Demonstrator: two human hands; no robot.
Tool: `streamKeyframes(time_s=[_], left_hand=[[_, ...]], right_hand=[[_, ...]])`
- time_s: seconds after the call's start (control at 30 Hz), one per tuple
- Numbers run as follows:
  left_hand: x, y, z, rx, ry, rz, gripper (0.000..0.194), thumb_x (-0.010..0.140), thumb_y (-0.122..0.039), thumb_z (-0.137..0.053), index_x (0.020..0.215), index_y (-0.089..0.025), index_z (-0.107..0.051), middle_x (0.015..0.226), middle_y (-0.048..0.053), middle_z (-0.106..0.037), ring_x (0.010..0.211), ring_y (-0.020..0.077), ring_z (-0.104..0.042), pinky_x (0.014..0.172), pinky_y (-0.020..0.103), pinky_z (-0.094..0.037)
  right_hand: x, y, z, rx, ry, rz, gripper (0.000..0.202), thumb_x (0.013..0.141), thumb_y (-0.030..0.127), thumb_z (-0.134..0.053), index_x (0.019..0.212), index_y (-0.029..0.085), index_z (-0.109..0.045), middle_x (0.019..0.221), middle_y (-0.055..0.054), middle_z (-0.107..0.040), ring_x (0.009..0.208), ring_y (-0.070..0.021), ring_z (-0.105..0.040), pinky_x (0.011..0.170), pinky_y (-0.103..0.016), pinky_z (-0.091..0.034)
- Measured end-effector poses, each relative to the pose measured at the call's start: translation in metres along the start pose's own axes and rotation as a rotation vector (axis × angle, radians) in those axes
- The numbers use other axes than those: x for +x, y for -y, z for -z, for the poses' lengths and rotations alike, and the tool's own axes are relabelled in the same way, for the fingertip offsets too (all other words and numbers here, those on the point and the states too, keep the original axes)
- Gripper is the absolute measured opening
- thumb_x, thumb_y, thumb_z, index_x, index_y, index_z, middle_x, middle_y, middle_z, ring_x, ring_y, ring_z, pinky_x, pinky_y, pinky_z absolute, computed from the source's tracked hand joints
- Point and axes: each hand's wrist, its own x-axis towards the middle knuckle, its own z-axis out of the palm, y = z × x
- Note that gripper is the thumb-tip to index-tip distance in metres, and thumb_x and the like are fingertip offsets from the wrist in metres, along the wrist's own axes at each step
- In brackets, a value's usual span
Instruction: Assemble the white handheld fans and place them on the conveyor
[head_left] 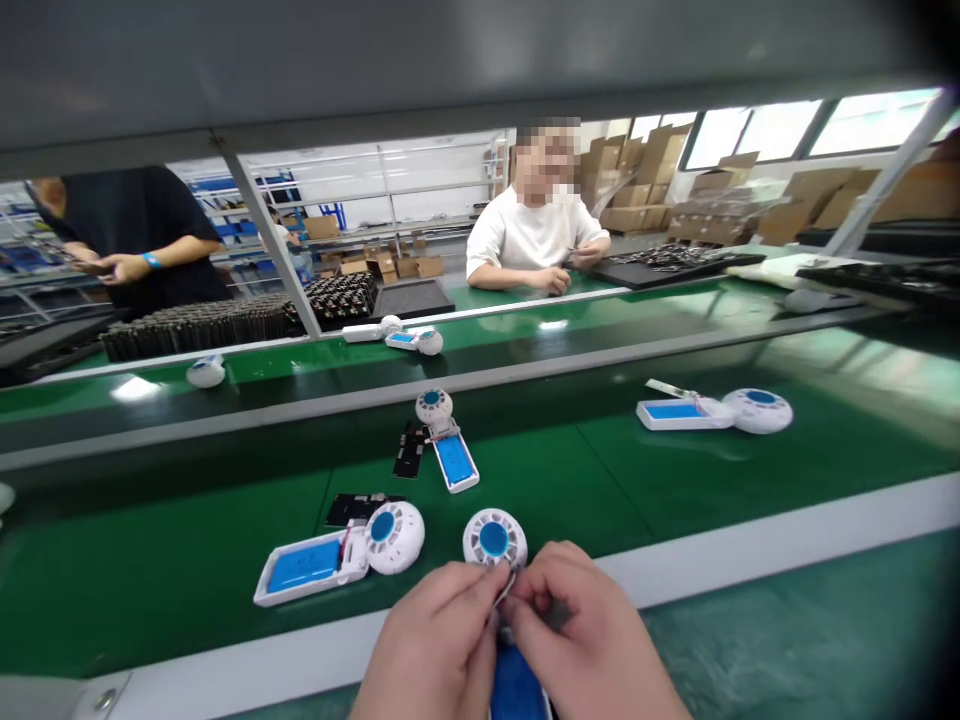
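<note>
A white handheld fan (495,538) with a round slotted head and a blue disc is at the near edge of the belt, its handle toward me. A blue battery (517,685) shows in the open handle, partly covered by my hands. My left hand (442,630) is closed around the fan's neck. Beside it, my right hand (570,620) pinches close to the same neck, with thin wires (504,590) running between the fingertips. The fingers hide the wires' ends.
On the green belt (540,460) lie more opened fans: one at left (394,537), one ahead (454,460), one at right (757,410). Black circuit boards (407,455) rest beside two. Across the line sit a co-worker in white (536,235) and trays of parts (660,262). A shelf (450,60) hangs overhead.
</note>
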Motion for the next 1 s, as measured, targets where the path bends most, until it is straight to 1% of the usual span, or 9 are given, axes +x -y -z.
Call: streamKeyframes(time_s=[0.13, 0.27, 0.4, 0.5, 0.57, 0.67, 0.73, 0.87, 1.0], left_hand=[[0.0, 0.0, 0.005, -0.041, -0.003, 0.007, 0.042, 0.091, -0.007, -0.045, 0.125, -0.022, -0.063, 0.11, 0.01, -0.071, 0.098, 0.0194, -0.07, 0.087, 0.03, -0.059], [0.004, -0.001, 0.011, -0.099, 0.027, 0.01, 0.039, 0.09, -0.008, -0.045, 0.12, -0.02, -0.066, 0.104, 0.01, -0.072, 0.091, 0.0186, -0.069, 0.081, 0.028, -0.059], [0.005, -0.001, 0.012, -0.13, 0.018, -0.005, 0.038, 0.089, -0.008, -0.047, 0.118, -0.021, -0.067, 0.102, 0.01, -0.072, 0.088, 0.0181, -0.069, 0.081, 0.028, -0.059], [0.006, -0.002, 0.012, -0.222, 0.033, 0.024, 0.037, 0.091, -0.009, -0.046, 0.116, -0.022, -0.068, 0.102, 0.009, -0.071, 0.089, 0.0174, -0.068, 0.081, 0.027, -0.057], [0.007, -0.004, 0.012, -0.287, 0.05, 0.081, 0.034, 0.092, -0.011, -0.045, 0.113, -0.022, -0.07, 0.101, 0.008, -0.071, 0.089, 0.0171, -0.067, 0.08, 0.026, -0.057], [0.008, -0.005, 0.011, -0.334, 0.03, 0.178, 0.03, 0.093, -0.013, -0.046, 0.103, -0.022, -0.073, 0.097, 0.007, -0.071, 0.084, 0.0165, -0.066, 0.076, 0.025, -0.056], [0.008, -0.006, 0.01, -0.352, 0.018, 0.214, 0.028, 0.092, -0.013, -0.048, 0.099, -0.021, -0.074, 0.095, 0.006, -0.071, 0.083, 0.0164, -0.066, 0.076, 0.025, -0.055], [0.006, -0.006, 0.009, -0.399, 0.006, 0.203, 0.028, 0.091, -0.011, -0.049, 0.098, -0.022, -0.074, 0.094, 0.005, -0.071, 0.085, 0.0162, -0.066, 0.077, 0.024, -0.055], [0.005, -0.005, 0.009, -0.397, -0.029, 0.11, 0.03, 0.09, -0.009, -0.048, 0.099, -0.023, -0.074, 0.089, 0.005, -0.071, 0.079, 0.015, -0.066, 0.072, 0.023, -0.055]], right_hand=[[-0.001, 0.003, -0.001, -0.059, -0.053, 0.112, 0.02, 0.078, 0.01, -0.054, 0.06, 0.021, -0.054, 0.065, -0.001, -0.059, 0.069, -0.0175, -0.057, 0.066, -0.032, -0.045], [0.0, 0.006, -0.001, -0.082, -0.066, 0.153, 0.021, 0.075, 0.006, -0.054, 0.06, 0.02, -0.054, 0.064, 0.0, -0.059, 0.067, -0.0158, -0.057, 0.067, -0.031, -0.045], [0.0, 0.005, -0.002, -0.093, -0.057, 0.186, 0.022, 0.075, 0.005, -0.055, 0.059, 0.019, -0.053, 0.063, 0.0, -0.058, 0.068, -0.0158, -0.057, 0.068, -0.031, -0.045], [-0.002, 0.002, -0.004, -0.047, -0.048, 0.16, 0.021, 0.075, 0.006, -0.055, 0.06, 0.019, -0.056, 0.064, 0.0, -0.058, 0.068, -0.016, -0.057, 0.067, -0.031, -0.045], [-0.003, 0.001, -0.005, 0.001, -0.037, 0.116, 0.019, 0.076, 0.007, -0.054, 0.063, 0.019, -0.059, 0.066, -0.001, -0.059, 0.069, -0.0166, -0.058, 0.065, -0.03, -0.046], [-0.002, -0.001, -0.006, 0.089, -0.022, 0.035, 0.019, 0.078, 0.008, -0.054, 0.066, 0.02, -0.062, 0.07, -0.001, -0.061, 0.073, -0.0171, -0.061, 0.066, -0.029, -0.049], [-0.001, -0.002, -0.006, 0.14, -0.019, 0.001, 0.019, 0.078, 0.008, -0.054, 0.067, 0.02, -0.064, 0.073, -0.001, -0.063, 0.074, -0.0167, -0.062, 0.067, -0.028, -0.05], [-0.001, -0.005, -0.007, 0.208, -0.01, -0.017, 0.019, 0.076, 0.008, -0.055, 0.07, 0.021, -0.067, 0.078, -0.002, -0.068, 0.078, -0.0162, -0.065, 0.069, -0.027, -0.052], [-0.005, -0.005, -0.007, 0.228, -0.009, -0.039, 0.018, 0.075, 0.01, -0.056, 0.071, 0.022, -0.07, 0.079, -0.002, -0.071, 0.077, -0.0162, -0.067, 0.068, -0.026, -0.053]])
